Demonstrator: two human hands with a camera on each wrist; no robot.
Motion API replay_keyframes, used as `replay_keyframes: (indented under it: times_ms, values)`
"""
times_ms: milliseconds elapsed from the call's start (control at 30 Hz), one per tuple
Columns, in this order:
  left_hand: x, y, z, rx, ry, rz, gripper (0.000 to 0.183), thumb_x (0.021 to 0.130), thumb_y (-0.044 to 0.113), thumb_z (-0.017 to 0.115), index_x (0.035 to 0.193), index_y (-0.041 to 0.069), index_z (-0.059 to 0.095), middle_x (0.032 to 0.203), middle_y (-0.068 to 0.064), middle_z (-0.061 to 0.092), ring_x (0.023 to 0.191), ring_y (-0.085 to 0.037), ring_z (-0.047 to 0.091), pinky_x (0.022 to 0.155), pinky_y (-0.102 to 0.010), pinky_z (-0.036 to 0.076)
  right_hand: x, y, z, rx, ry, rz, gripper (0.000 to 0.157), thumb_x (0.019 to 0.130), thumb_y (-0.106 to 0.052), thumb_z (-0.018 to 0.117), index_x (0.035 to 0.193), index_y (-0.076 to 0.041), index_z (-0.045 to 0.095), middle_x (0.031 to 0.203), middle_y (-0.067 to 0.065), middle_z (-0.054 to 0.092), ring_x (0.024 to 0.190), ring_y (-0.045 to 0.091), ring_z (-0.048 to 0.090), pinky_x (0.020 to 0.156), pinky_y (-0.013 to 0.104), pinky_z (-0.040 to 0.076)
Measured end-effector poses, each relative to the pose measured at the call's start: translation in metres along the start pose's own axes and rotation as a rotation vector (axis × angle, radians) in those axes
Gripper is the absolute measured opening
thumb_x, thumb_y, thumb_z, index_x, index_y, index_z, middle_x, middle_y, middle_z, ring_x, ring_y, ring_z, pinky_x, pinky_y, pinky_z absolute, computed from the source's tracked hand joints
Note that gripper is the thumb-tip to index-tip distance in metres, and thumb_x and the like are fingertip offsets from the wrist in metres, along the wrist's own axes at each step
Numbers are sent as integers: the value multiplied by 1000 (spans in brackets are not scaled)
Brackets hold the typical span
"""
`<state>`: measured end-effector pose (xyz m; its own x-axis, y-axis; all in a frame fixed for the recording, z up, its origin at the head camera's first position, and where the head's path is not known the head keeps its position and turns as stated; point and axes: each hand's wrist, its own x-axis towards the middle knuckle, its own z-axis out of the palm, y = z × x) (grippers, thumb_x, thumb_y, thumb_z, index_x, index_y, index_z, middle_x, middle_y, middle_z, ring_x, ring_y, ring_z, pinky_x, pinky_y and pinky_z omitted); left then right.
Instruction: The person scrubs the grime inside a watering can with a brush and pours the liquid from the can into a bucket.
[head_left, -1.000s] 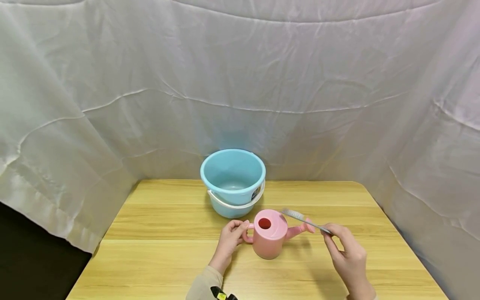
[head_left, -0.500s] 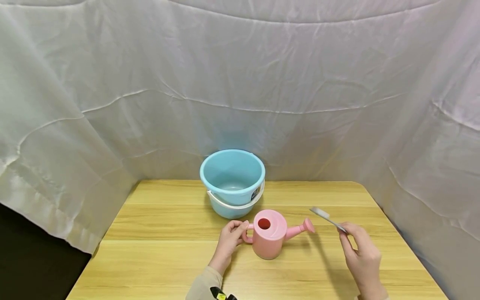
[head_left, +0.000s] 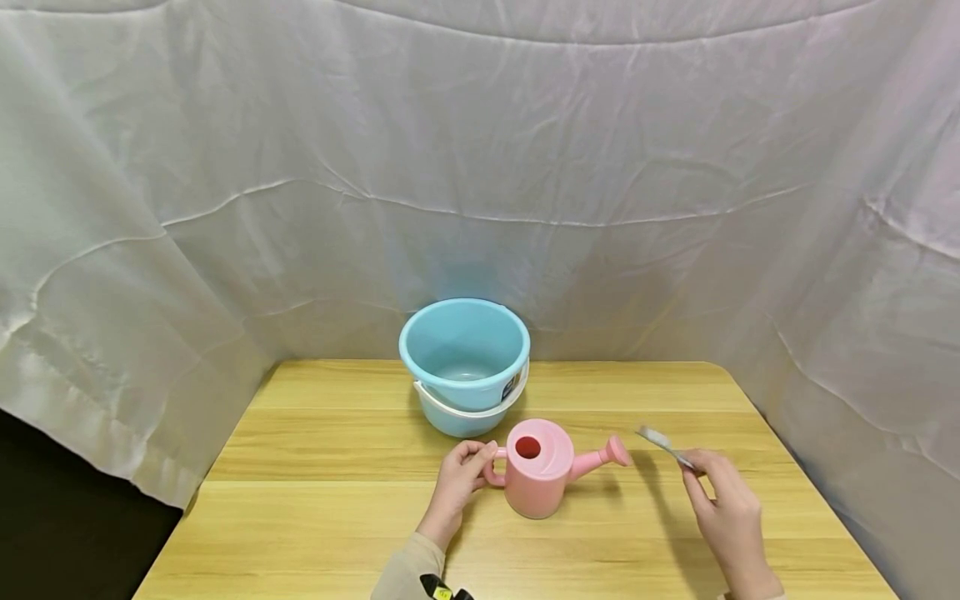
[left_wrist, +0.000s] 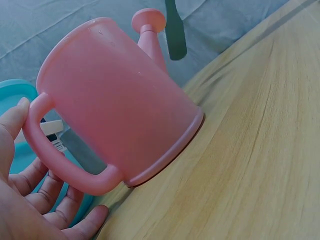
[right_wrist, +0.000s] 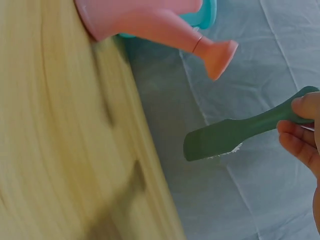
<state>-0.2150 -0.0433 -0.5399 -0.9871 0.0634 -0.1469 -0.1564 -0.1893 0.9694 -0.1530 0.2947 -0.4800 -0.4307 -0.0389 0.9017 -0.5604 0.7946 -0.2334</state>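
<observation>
Head view: watering can [head_left: 536,487] between hands [head_left: 456,482] [head_left: 726,504]

The left hand [head_left: 456,483] comes in from the near side of the worktop [head_left: 315,533], a little left of its middle, forearm slanting away and rightward. A beige sleeve [head_left: 408,568] ends around its wrist. The thumb [left_wrist: 12,119] lies above and the bent fingers [left_wrist: 47,192] spread below, in a light grip. The right hand [head_left: 729,515] is held above the worktop, well apart from the left and nearer the right edge, its forearm leaning away and leftward. Its thumb [right_wrist: 308,105] pinches against bent fingers [right_wrist: 298,142], tips toward the left.
</observation>
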Motion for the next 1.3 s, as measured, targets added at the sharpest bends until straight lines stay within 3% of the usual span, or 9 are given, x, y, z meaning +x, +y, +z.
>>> replay_keyframes:
  times_ms: [133,233,267,300,367,467,733,1000,1300]
  values:
    - [2,-1,0,0,0,-8,37,90,37,68,104,4,59,69,2,58,73,-16,66,73,-32,55,-7,6,-1,-35,-99,45,41,102,-31,48,91,3,67,89,12,67,91,-14,48,86,-2,36]
    - [2,-1,0,-1,0,-8,37,91,37,68,104,4,59,70,2,58,72,-16,66,73,-32,55,-12,10,0,-55,-151,68,18,96,-15,59,89,1,65,87,10,66,89,-15,47,84,-3,37]
    - [2,-1,0,-1,-1,-7,37,90,37,68,104,4,59,70,2,58,72,-16,65,73,-31,55,-13,11,0,-62,-165,74,6,91,-6,64,89,0,65,87,9,66,88,-15,47,83,-3,38]
    - [2,-1,0,-1,0,-6,37,90,37,69,104,4,59,70,2,58,72,-15,65,73,-31,55,-14,12,1,-65,-175,81,6,85,2,68,88,-1,65,86,9,66,87,-15,48,82,-3,38]
    - [1,0,0,0,0,-3,38,90,38,69,104,4,59,71,2,59,72,-14,64,72,-30,54,-16,13,2,-81,-184,77,27,68,17,73,86,-1,65,84,8,67,83,-10,51,80,-2,40]
    - [0,0,0,4,-1,11,39,90,38,69,103,3,59,71,2,59,71,-13,63,71,-29,54,-18,14,3,-97,-203,71,36,60,21,76,84,-2,65,83,6,67,76,-2,56,76,-1,42]
    - [-1,1,0,-11,0,4,39,88,38,71,102,3,59,68,1,58,70,-17,66,70,-29,55,-25,12,5,-52,-285,27,41,52,21,78,79,-7,64,86,5,68,74,10,64,79,0,42]
    - [-2,1,0,-19,-7,11,40,89,38,70,104,2,59,70,1,58,72,-17,66,73,-31,56,-37,6,1,-82,-384,93,46,50,18,82,80,-11,62,87,1,66,75,10,62,73,1,43]
    - [-1,0,0,-19,-6,5,39,88,38,71,101,4,59,68,1,58,71,-18,68,72,-30,56,-47,1,-8,-166,-555,258,43,60,6,83,83,-21,59,92,-5,64,86,12,61,70,34,55]
